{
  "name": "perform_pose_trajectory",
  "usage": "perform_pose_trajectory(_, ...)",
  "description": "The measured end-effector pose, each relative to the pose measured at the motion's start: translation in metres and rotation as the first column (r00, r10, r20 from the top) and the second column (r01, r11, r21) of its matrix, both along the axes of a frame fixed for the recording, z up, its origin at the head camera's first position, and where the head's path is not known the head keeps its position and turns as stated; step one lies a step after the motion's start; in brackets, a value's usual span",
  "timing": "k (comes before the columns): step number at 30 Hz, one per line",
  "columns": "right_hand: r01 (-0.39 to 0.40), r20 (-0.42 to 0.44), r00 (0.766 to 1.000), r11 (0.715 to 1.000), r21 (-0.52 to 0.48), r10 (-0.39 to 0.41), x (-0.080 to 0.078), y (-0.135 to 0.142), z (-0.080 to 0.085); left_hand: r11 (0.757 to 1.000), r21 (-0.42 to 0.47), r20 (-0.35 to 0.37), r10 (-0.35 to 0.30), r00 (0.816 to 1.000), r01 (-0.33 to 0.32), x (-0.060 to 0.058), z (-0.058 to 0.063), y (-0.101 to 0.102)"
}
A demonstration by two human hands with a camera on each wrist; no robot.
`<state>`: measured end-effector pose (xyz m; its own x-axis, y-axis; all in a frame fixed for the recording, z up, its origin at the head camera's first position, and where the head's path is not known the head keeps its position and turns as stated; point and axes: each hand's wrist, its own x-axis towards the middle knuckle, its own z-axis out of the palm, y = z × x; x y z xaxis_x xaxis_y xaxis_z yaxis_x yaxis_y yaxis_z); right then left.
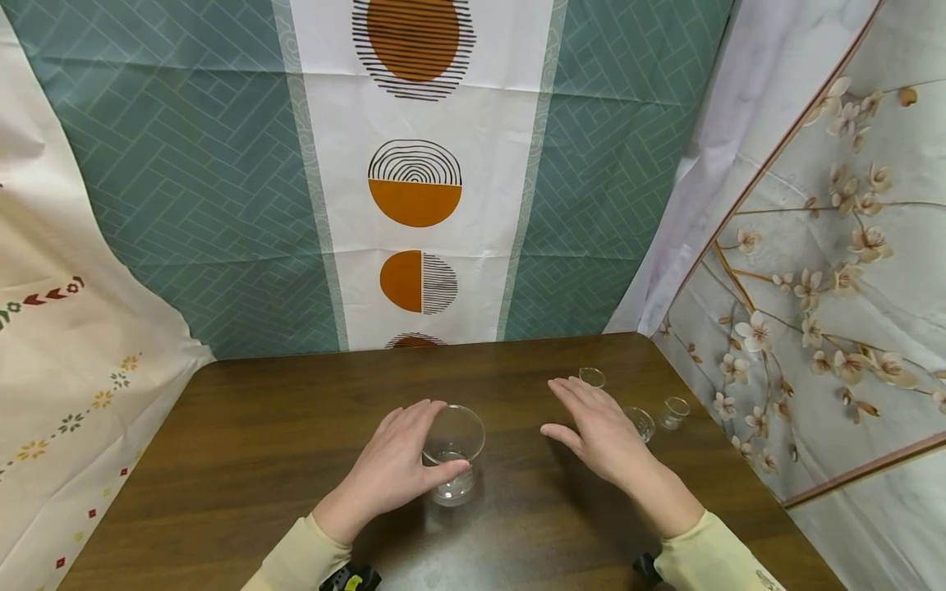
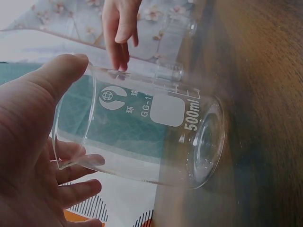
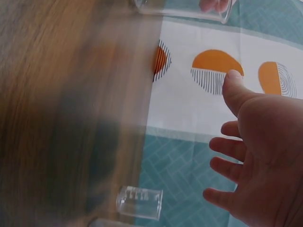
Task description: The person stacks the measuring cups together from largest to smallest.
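A clear glass beaker (image 1: pixel 454 480) marked 500ml stands on the brown table. My left hand (image 1: pixel 399 460) holds it near the rim, thumb on the near side and fingers around the far side. In the left wrist view, the thumb lies at the rim of the beaker (image 2: pixel 137 142) and fingertips show along the opposite wall. My right hand (image 1: pixel 602 431) hovers over the table with fingers extended and nothing in it. Beside and behind that hand are three smaller glass beakers: one at the back (image 1: pixel 591 377), one partly hidden by the hand (image 1: pixel 641 425), and one farther right (image 1: pixel 674 413).
The brown wooden table (image 1: pixel 259 443) meets a green and white patterned curtain (image 1: pixel 199 205) at its back edge. A floral cloth (image 1: pixel 828 328) hangs along the right side, and a cream embroidered cloth (image 1: pixel 74 369) along the left.
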<state>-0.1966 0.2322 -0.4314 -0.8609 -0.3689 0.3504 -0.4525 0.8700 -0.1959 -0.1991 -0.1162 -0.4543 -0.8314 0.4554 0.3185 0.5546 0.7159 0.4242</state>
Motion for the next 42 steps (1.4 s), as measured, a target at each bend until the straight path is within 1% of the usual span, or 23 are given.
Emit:
perform_pose_trajectory(18,0.068,-0.025,0.997,0.997,0.048,-0.067,-0.002,0.024,0.003,1.000,-0.004,-0.004,0.007,1.000,-0.007,-0.001,0.001,0.000)
perform_pose_trajectory(27,0.091,-0.024,0.996,0.994,0.058,-0.090,0.000,0.033,0.004,1.000,-0.009,0.019,0.015,1.000,-0.015,0.000,0.001,0.000)
perform_pose_trajectory(35,0.125,-0.019,0.992,0.990,0.069,-0.124,0.002,0.043,0.004,1.000,-0.008,-0.005,0.012,1.000,-0.012,0.001,0.001,0.001)
perform_pose_trajectory(42,0.153,-0.016,0.988,0.985,0.075,-0.152,0.002,0.051,0.003,1.000,-0.001,-0.001,0.011,1.000,-0.011,0.002,0.001,0.000)
